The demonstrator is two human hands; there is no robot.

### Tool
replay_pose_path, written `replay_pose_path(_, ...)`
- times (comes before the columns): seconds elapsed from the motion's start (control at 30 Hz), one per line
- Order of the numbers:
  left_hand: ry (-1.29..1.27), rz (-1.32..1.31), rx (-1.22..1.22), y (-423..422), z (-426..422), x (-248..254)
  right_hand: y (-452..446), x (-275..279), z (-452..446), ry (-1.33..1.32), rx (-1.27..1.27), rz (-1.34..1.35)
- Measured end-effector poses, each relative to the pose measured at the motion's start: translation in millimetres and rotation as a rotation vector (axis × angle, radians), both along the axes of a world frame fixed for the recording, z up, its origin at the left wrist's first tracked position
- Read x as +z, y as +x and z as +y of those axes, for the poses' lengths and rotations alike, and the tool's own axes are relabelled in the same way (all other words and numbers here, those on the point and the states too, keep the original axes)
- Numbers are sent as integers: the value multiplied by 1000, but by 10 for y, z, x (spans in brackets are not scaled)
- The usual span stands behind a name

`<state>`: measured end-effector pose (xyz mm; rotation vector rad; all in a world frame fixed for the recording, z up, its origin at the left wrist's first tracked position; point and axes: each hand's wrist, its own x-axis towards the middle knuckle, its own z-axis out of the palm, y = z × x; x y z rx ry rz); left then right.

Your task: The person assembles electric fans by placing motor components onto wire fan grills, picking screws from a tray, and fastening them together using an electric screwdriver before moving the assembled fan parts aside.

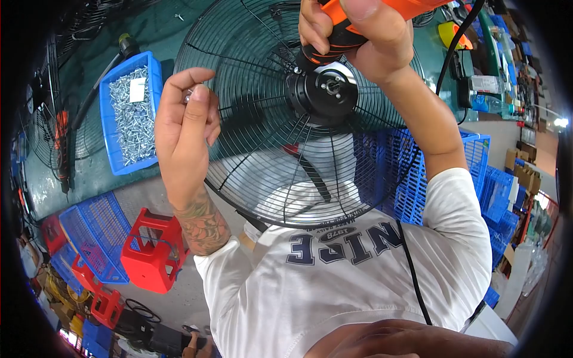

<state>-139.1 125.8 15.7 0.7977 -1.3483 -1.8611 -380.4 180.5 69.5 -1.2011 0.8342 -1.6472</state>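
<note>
My right hand (382, 45) grips an orange and black power screwdriver (340, 36). Its nose comes down at the upper left edge of a round black motor (327, 95), where the exact contact is hard to see. That motor sits at the centre of a large black wire fan guard (256, 173), which lies on the green work table (89, 197). To the left of the motor, my left hand (188, 119) is held over the guard's left rim with curled fingers. Small shiny screws (188, 95) show between its thumb and fingers, partly hidden.
A blue bin (106, 128) full of screws, with a white paper on top, stands left of my left hand. Another orange tool (61, 128) is at far left. Red stools (152, 256) and blue crates (98, 238) are below left. A black cord (456, 45) hangs at right.
</note>
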Motion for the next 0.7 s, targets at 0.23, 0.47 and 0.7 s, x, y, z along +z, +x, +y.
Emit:
replay_pose_path(0.23, -29, -116, -49, 96, -42, -68, 131, 43, 24, 116, -216, 137)
replay_pose_path(0.47, -530, -473, -176, -25, 112, 41, -71, 391, -20, -257, 25, -28)
replay_pose_path(0.7, -963, -274, -210, -149, 542, 158, 109, 577, 575, -493, 175, -332)
